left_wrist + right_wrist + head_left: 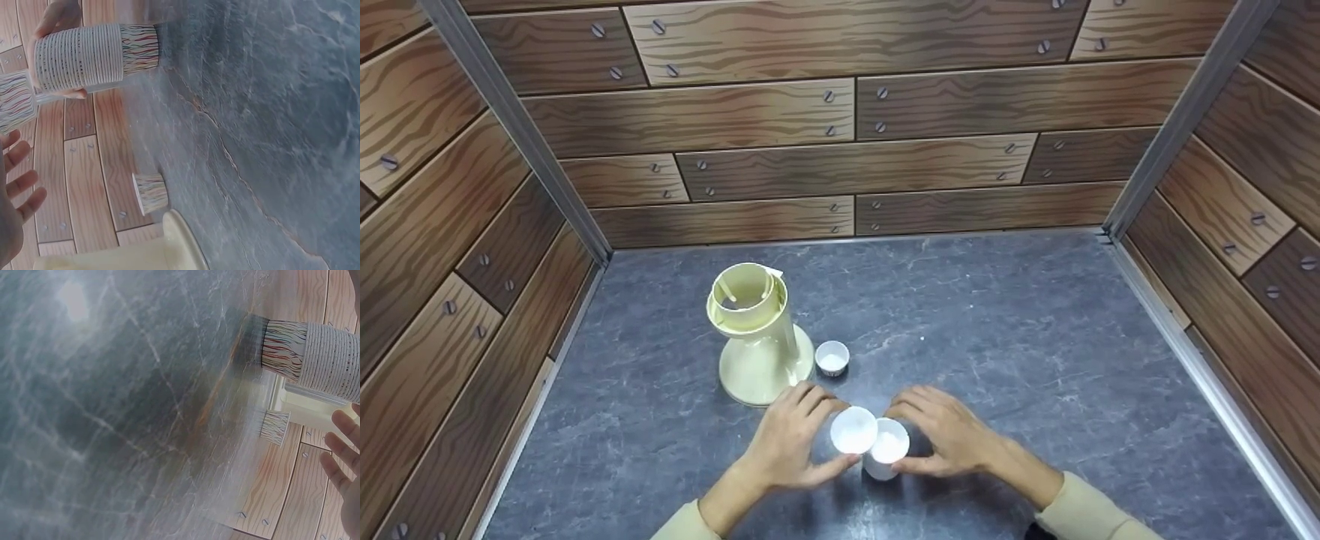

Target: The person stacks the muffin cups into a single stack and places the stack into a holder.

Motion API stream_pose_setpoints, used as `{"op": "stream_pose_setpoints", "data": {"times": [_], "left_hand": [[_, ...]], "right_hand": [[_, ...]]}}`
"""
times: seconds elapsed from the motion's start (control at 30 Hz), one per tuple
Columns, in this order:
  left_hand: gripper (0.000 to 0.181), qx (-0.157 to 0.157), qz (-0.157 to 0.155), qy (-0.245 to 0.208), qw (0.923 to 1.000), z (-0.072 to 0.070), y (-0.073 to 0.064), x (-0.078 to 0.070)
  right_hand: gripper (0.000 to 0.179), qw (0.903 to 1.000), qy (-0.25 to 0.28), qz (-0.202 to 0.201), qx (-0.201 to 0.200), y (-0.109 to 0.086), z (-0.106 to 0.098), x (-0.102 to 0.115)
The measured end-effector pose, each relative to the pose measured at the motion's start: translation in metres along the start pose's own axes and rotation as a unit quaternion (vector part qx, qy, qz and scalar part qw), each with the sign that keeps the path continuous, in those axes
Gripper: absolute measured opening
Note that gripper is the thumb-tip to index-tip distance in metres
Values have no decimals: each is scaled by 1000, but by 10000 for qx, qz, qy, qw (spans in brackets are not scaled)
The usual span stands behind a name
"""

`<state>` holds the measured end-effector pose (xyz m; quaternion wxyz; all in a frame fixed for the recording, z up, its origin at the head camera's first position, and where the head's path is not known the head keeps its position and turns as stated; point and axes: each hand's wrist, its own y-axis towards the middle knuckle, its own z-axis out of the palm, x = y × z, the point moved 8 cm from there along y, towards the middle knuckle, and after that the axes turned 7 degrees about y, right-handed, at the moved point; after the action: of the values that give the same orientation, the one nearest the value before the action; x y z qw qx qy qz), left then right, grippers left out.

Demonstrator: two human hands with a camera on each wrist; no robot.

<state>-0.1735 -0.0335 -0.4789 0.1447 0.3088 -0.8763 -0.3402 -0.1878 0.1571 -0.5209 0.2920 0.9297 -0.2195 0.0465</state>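
Note:
Over the table's front part, my left hand (791, 439) pinches a small white paper cup (854, 430) between thumb and fingers. Its side has coloured wavy lines in the left wrist view, where the cup (16, 101) is raised off the table. Just to its right, my right hand (949, 435) holds a stack of the same paper cups (889, 442) by the upper rims, thumb in front and fingers behind. The stack (84, 56) stands upright on the table. Seen from above, the single cup overlaps the edge of the stack's mouth.
Another paper cup (832, 358) stands upright beyond my hands. Left of it is a cream plastic stand (761, 364) with a round flared base and an open cylinder on top. Wood-patterned walls (855, 165) enclose the dark marbled table (1035, 322) at the back and sides.

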Motion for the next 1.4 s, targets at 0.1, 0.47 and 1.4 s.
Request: {"op": "stream_pose_setpoints", "data": {"times": [0.1,0.47,1.4], "left_hand": [[57,-50,51,-35,10000,1,2,-3],[54,-117,146,-143,9997,7,8,-10],[55,-136,207,-312,9992,21,15,-20]], "right_hand": [[58,10000,-41,27,36,0,0,0],[61,9999,-100,112,60,-1,1,0],[57,10000,27,47,-34,0,-1,0]]}}
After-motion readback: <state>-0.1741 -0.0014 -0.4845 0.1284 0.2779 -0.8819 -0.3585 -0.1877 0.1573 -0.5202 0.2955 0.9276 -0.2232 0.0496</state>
